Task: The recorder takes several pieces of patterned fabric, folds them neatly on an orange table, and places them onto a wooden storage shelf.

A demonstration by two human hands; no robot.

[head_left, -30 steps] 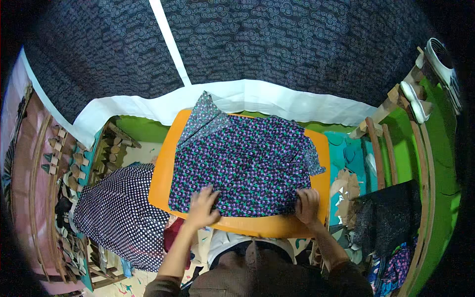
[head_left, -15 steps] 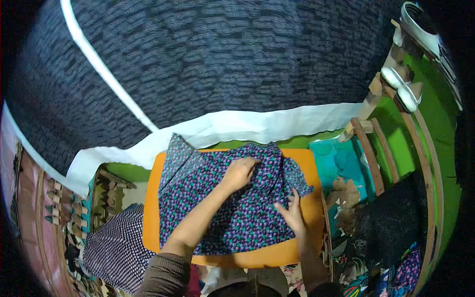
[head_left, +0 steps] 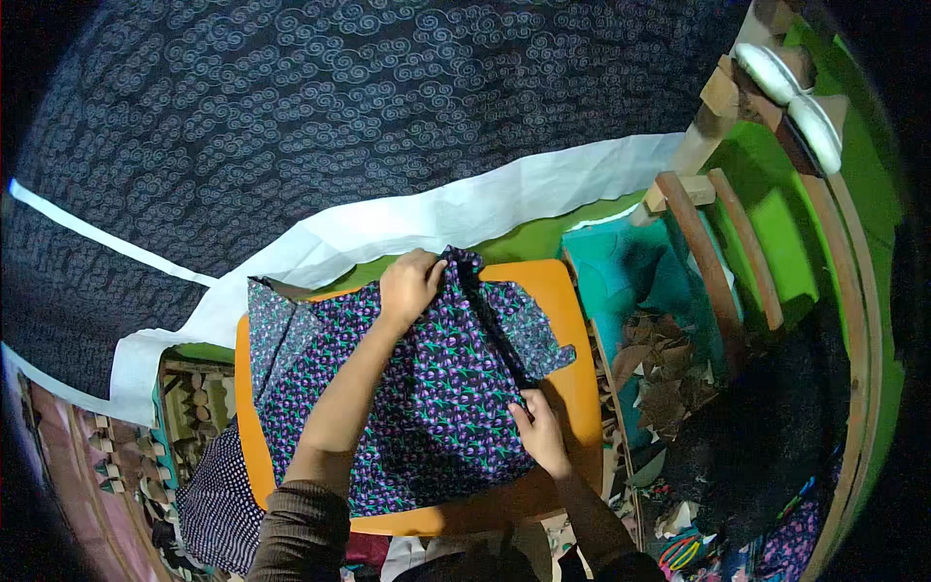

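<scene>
A dark floral cloth (head_left: 427,417) with purple flowers and green leaves lies across an orange tabletop (head_left: 580,407). Its left corner is turned over, showing the paler reverse side. At the far edge, my left hand (head_left: 409,289) has its fingers closed on a raised fold. My right hand (head_left: 543,438) pinches the cloth's right side, nearer to me. Between the two hands a folded edge runs slantwise, and a paler flap (head_left: 524,330) of the cloth spreads out to its right.
A dark patterned curtain (head_left: 388,116) with a white border hangs beyond the table. On the right are wooden rails (head_left: 703,262), white shoes (head_left: 790,102), teal cloth (head_left: 621,262) and brown scraps (head_left: 669,369). A dotted cloth (head_left: 218,504) lies at lower left.
The right hand, open before, has closed on the cloth's right side. My left hand has moved to the far edge, where the cloth is now lifted into a fold. The view has shifted.
</scene>
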